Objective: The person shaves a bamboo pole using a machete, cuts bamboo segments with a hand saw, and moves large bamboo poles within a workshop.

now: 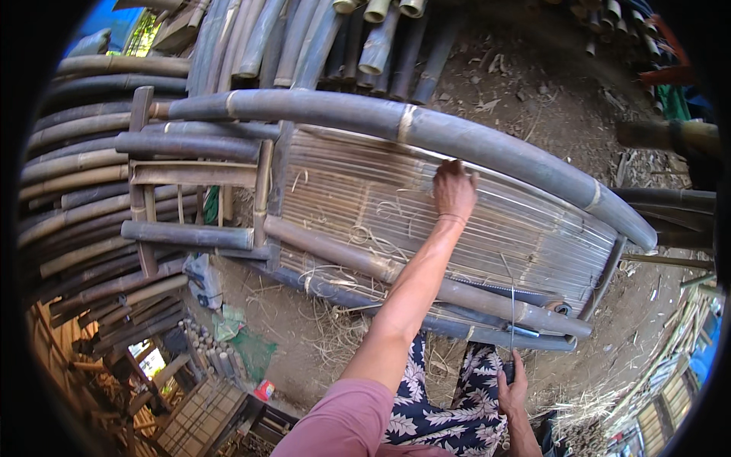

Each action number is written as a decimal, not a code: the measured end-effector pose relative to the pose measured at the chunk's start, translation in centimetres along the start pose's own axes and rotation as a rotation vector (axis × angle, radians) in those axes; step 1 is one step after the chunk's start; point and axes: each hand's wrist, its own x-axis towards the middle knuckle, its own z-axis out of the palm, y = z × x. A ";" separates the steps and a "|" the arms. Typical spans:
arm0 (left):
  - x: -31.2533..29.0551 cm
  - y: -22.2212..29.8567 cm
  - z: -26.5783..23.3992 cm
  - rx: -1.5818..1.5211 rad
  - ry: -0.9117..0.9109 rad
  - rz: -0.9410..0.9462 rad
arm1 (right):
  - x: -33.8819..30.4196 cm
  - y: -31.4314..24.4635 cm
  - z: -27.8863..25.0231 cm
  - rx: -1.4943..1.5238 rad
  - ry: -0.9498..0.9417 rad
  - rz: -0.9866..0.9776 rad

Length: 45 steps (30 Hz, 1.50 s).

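A long bamboo bench point(320, 167) lies across the view, its seat made of thin bamboo slats point(495, 244) between thick dark poles. My left hand point(455, 190) reaches over the seat to its far side. Its fingers are curled round a thin bamboo strip point(518, 183) by the far pole; the fingertips are partly hidden, and strips to their left are blurred. Low in the view, my right hand point(515, 388) is closed on the dark handle of a long, thin-bladed knife point(512, 305). The blade points away from me, over the near poles.
Curly bamboo shavings point(327, 286) lie on the seat and ground. Stacked bamboo poles point(84, 164) fill the left side, and more poles point(304, 38) lie beyond the bench. A green net point(255, 354) and a grey bag point(204, 282) are on the dirt floor at left.
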 end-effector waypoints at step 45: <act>-50.0 -26.0 -28.8 0.333 -0.210 -0.840 | 24.8 -1.6 1.5 -0.952 0.323 -0.696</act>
